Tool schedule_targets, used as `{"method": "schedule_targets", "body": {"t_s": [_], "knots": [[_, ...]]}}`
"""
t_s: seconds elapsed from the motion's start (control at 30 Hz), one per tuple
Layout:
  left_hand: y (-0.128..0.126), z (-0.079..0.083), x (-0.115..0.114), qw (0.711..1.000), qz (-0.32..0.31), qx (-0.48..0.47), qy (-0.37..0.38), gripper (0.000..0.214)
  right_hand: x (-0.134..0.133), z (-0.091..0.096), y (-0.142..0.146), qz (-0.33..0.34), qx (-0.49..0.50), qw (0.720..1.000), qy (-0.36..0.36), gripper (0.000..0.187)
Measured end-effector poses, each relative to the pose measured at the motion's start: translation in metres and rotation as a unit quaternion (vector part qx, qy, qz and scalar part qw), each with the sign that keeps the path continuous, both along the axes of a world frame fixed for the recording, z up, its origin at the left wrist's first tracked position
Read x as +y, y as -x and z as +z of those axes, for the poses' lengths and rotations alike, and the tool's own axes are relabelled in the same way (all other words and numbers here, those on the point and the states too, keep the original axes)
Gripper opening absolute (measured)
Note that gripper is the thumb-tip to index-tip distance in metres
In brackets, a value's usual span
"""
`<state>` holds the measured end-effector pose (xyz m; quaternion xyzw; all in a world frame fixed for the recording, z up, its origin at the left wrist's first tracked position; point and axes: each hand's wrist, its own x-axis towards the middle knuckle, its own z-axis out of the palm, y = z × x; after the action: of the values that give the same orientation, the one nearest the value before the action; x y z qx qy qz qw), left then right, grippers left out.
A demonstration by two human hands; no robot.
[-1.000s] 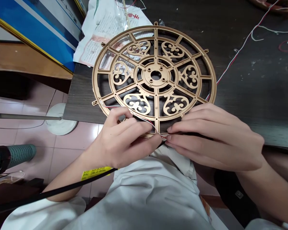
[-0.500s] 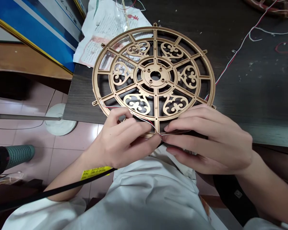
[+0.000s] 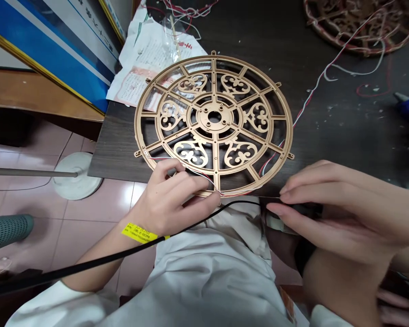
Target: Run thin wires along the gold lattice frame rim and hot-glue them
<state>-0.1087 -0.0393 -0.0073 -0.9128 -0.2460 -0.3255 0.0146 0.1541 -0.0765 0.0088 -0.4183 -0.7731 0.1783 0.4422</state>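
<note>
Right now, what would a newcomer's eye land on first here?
The gold openwork disc, lying flat at the near edge of the dark table. Next, the left hand pressing thin red and white wires against the disc's near rim, and the right hand off to the right, pinching a thin strand. A second, wire-wrapped disc lies far right.

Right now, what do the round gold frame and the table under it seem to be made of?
The gold frame looks like moulded plastic with a metallic gold coat: thin, even openwork and a soft sheen; metal is possible. The table looks like dark wood-grain laminate, with fine straight grain lines and a matte face.
</note>
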Motion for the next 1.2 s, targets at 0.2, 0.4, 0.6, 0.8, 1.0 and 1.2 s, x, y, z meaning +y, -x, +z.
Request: {"method": "schedule_targets", "body": {"t_s": [0.2,0.4,0.6,0.8,1.0,1.2], "knots": [[-0.006,-0.005,0.012,0.998,-0.013,0.009,-0.061,0.011,-0.016,-0.036,-0.010,-0.173,0.100,0.980,0.007,0.024],[-0.013,-0.007,0.018,0.996,-0.017,0.011,-0.082,0.011,-0.019,-0.039,-0.017,-0.183,0.053,0.981,0.043,0.022],[-0.012,-0.009,0.016,0.997,-0.005,0.014,-0.077,0.012,-0.011,-0.023,-0.007,-0.096,0.034,0.993,0.052,0.017],[-0.011,-0.011,0.016,0.998,-0.013,0.006,-0.064,0.013,0.000,-0.015,0.008,-0.023,-0.002,0.999,0.023,0.019],[-0.009,-0.010,0.016,0.998,-0.021,0.007,-0.059,0.011,0.018,-0.011,0.004,0.049,-0.096,0.994,0.018,0.013],[-0.008,-0.011,0.017,0.998,-0.018,0.012,-0.066,0.012,0.026,-0.004,0.005,0.078,-0.119,0.987,0.072,0.006]]}}
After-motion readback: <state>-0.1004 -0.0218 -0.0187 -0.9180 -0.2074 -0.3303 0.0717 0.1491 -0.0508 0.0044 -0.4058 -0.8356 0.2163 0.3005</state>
